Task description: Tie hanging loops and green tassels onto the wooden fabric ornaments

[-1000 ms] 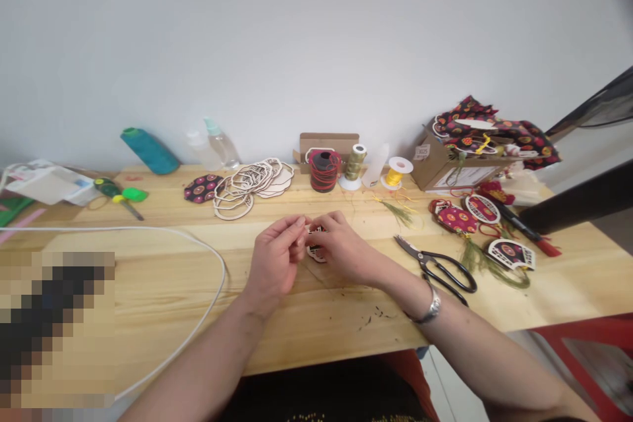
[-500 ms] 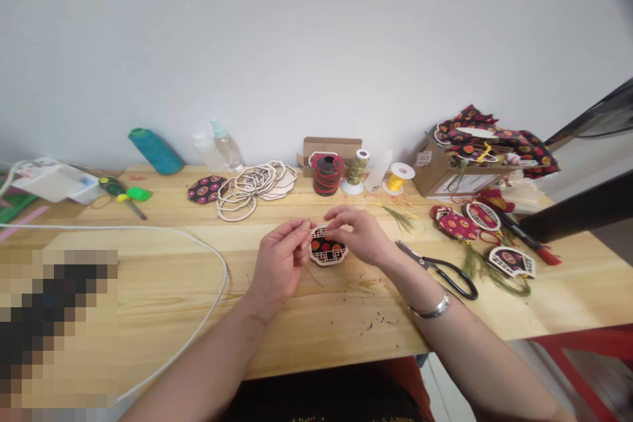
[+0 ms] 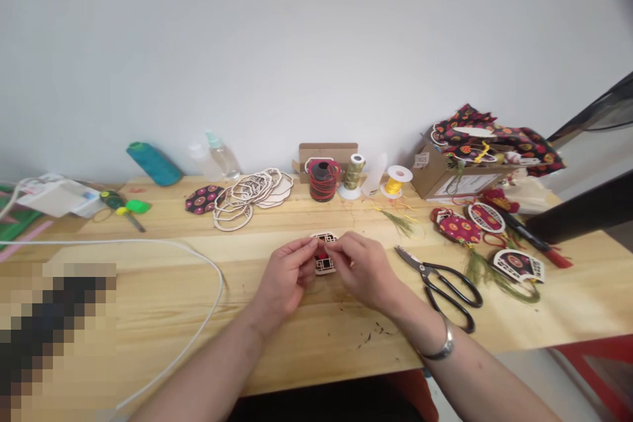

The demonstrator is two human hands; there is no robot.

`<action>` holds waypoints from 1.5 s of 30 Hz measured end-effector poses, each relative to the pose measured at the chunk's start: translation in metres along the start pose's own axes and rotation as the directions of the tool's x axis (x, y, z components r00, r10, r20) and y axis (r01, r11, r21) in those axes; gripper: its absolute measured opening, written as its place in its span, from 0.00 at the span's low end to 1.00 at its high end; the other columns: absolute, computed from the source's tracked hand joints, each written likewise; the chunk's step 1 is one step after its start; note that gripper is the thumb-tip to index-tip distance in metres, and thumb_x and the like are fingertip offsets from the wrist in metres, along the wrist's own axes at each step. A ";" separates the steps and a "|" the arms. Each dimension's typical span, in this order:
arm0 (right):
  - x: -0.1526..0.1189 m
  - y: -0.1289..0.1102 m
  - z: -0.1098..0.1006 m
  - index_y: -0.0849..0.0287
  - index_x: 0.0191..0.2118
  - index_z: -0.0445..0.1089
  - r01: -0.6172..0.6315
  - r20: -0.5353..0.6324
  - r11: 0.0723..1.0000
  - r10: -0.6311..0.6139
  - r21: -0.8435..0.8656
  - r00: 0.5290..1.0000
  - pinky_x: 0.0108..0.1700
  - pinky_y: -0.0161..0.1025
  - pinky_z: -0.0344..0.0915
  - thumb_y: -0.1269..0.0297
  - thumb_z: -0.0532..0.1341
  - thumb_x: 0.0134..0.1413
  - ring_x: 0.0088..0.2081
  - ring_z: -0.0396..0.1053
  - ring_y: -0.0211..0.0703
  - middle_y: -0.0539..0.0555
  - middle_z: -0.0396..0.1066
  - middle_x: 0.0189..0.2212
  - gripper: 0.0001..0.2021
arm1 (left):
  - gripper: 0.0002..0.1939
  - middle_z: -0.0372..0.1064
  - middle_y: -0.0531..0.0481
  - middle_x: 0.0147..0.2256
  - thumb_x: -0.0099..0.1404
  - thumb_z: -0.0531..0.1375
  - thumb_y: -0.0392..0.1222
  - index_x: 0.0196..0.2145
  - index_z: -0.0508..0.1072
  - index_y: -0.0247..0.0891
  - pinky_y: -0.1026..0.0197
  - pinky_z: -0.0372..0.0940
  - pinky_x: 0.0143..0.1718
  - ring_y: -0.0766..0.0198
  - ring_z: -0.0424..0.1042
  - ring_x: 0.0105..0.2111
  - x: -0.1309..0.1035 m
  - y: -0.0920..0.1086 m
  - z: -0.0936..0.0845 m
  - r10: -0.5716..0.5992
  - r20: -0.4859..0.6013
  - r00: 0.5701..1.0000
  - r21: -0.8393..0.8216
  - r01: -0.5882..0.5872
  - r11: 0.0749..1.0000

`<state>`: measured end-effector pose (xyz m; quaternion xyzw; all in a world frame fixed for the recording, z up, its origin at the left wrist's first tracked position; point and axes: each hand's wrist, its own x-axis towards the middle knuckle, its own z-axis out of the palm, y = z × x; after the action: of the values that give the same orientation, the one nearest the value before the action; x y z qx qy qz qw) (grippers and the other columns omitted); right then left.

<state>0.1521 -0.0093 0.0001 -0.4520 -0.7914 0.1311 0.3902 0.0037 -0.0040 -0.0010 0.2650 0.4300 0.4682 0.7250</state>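
Even light, slightly soft focus.

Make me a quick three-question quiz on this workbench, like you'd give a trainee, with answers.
1. Multiple choice: how does the teal thread cone sit? A) upright B) tilted over C) under the scissors
2. True or false: the left hand and right hand are both at the small fretwork piece.
3. Fill in: the thread on the white spool nearest the large cardboard box is ____.

Key: 1 B; 2 true; 3 yellow.
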 end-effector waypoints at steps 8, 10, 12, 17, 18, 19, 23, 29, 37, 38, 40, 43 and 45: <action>-0.009 0.004 0.009 0.61 0.28 0.66 0.241 0.114 0.924 -0.216 -0.298 0.970 0.30 0.35 0.59 0.74 0.51 0.56 0.27 0.63 0.37 0.54 0.68 0.26 0.10 | 0.11 0.49 0.60 0.14 0.52 0.66 0.43 0.28 0.77 0.30 0.72 0.38 0.15 0.78 0.41 0.14 0.003 0.002 -0.004 0.006 0.037 0.999 0.000 -0.006 1.000; -0.009 0.005 0.009 0.61 0.29 0.67 0.231 0.137 0.927 -0.198 -0.295 0.971 0.30 0.35 0.59 0.74 0.51 0.56 0.27 0.63 0.38 0.54 0.68 0.26 0.10 | 0.11 0.55 0.58 0.15 0.51 0.66 0.42 0.28 0.77 0.30 0.72 0.38 0.15 0.79 0.42 0.14 0.004 0.003 -0.004 0.015 0.032 0.999 -0.016 -0.014 1.000; -0.008 0.005 0.008 0.61 0.30 0.67 0.227 0.161 0.929 -0.186 -0.291 0.969 0.30 0.35 0.59 0.74 0.51 0.56 0.27 0.62 0.38 0.53 0.67 0.26 0.09 | 0.10 0.65 0.53 0.19 0.50 0.67 0.41 0.27 0.76 0.30 0.72 0.39 0.15 0.80 0.44 0.14 0.004 0.003 -0.004 0.019 0.016 1.000 -0.048 -0.018 0.999; -0.007 0.003 0.006 0.61 0.28 0.66 0.273 0.191 0.921 -0.226 -0.277 0.955 0.28 0.34 0.57 0.75 0.51 0.56 0.26 0.60 0.37 0.53 0.66 0.25 0.10 | 0.10 0.70 0.50 0.25 0.50 0.67 0.40 0.26 0.75 0.30 0.74 0.40 0.14 0.82 0.46 0.14 0.004 0.003 -0.004 0.002 0.018 1.000 -0.095 -0.001 0.995; -0.006 0.003 0.005 0.61 0.28 0.66 0.281 0.193 0.919 -0.234 -0.276 0.953 0.27 0.34 0.56 0.75 0.51 0.56 0.26 0.60 0.37 0.53 0.65 0.25 0.10 | 0.10 0.70 0.50 0.25 0.50 0.67 0.40 0.26 0.74 0.30 0.74 0.40 0.14 0.82 0.46 0.14 0.004 0.003 -0.004 0.004 0.022 1.000 -0.094 -0.002 0.996; -0.006 0.004 0.005 0.61 0.28 0.66 0.289 0.199 0.917 -0.240 -0.276 0.950 0.27 0.34 0.56 0.74 0.51 0.57 0.25 0.60 0.37 0.52 0.65 0.25 0.10 | 0.10 0.69 0.50 0.24 0.50 0.67 0.40 0.26 0.74 0.30 0.74 0.40 0.14 0.82 0.46 0.14 0.004 0.004 -0.004 0.007 0.024 1.000 -0.092 -0.005 0.996; -0.007 0.006 0.006 0.61 0.29 0.66 0.302 0.227 0.914 -0.244 -0.271 0.943 0.26 0.34 0.55 0.74 0.51 0.57 0.26 0.60 0.37 0.53 0.65 0.25 0.09 | 0.09 0.66 0.53 0.22 0.51 0.66 0.40 0.26 0.74 0.30 0.74 0.41 0.14 0.82 0.46 0.14 0.004 0.004 -0.003 0.023 0.025 0.999 -0.088 -0.020 0.996; -0.005 0.001 -0.001 0.62 0.34 0.68 0.273 0.285 0.947 -0.218 -0.170 0.933 0.30 0.36 0.60 0.70 0.53 0.57 0.30 0.64 0.40 0.55 0.68 0.29 0.07 | 0.10 0.61 0.57 0.19 0.51 0.67 0.40 0.27 0.74 0.30 0.74 0.40 0.14 0.82 0.46 0.14 0.003 0.004 -0.003 0.041 0.003 0.999 -0.089 -0.040 0.995; 0.010 0.012 -0.007 0.58 0.31 0.74 -0.191 -0.128 0.915 0.250 0.354 0.960 0.39 0.38 0.65 0.69 0.60 0.53 0.35 0.68 0.40 0.54 0.70 0.31 0.05 | 0.11 0.64 0.55 0.19 0.49 0.68 0.41 0.28 0.76 0.30 0.74 0.41 0.15 0.82 0.48 0.14 0.002 0.002 -0.001 0.061 -0.035 0.998 -0.027 -0.062 0.998; 0.011 0.015 -0.007 0.58 0.31 0.75 -0.224 -0.118 0.884 0.295 0.410 0.948 0.38 0.38 0.66 0.69 0.62 0.50 0.35 0.68 0.40 0.53 0.70 0.30 0.04 | 0.11 0.64 0.55 0.19 0.49 0.68 0.41 0.28 0.76 0.30 0.74 0.41 0.15 0.82 0.48 0.14 0.002 0.001 -0.001 0.062 -0.028 0.998 -0.021 -0.063 0.998; 0.013 0.019 -0.007 0.56 0.31 0.76 -0.271 -0.080 0.834 0.350 0.481 0.933 0.37 0.38 0.66 0.68 0.65 0.46 0.33 0.68 0.40 0.52 0.70 0.29 0.04 | 0.11 0.64 0.55 0.19 0.49 0.68 0.41 0.28 0.76 0.31 0.74 0.41 0.15 0.82 0.48 0.14 0.002 0.001 0.000 0.064 -0.019 0.998 -0.011 -0.064 0.998; 0.013 0.018 -0.007 0.54 0.30 0.77 -0.269 -0.070 0.821 0.349 0.503 0.935 0.38 0.40 0.65 0.67 0.68 0.42 0.33 0.67 0.40 0.51 0.70 0.28 0.05 | 0.11 0.64 0.55 0.19 0.49 0.68 0.42 0.28 0.77 0.31 0.73 0.41 0.15 0.82 0.48 0.14 0.002 0.000 0.000 0.063 -0.016 0.998 0.003 -0.063 0.998; 0.012 0.015 -0.007 0.54 0.30 0.77 -0.235 -0.092 0.845 0.316 0.481 0.944 0.39 0.40 0.64 0.67 0.70 0.40 0.34 0.67 0.41 0.51 0.70 0.28 0.07 | 0.11 0.64 0.55 0.19 0.49 0.68 0.43 0.28 0.77 0.32 0.73 0.41 0.15 0.82 0.49 0.14 0.002 0.000 0.000 0.062 -0.020 0.998 0.013 -0.061 0.998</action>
<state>0.1631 0.0077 0.0025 -0.4643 -0.6279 0.3324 0.5289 0.0036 -0.0025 -0.0017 0.2779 0.4320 0.4902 0.7042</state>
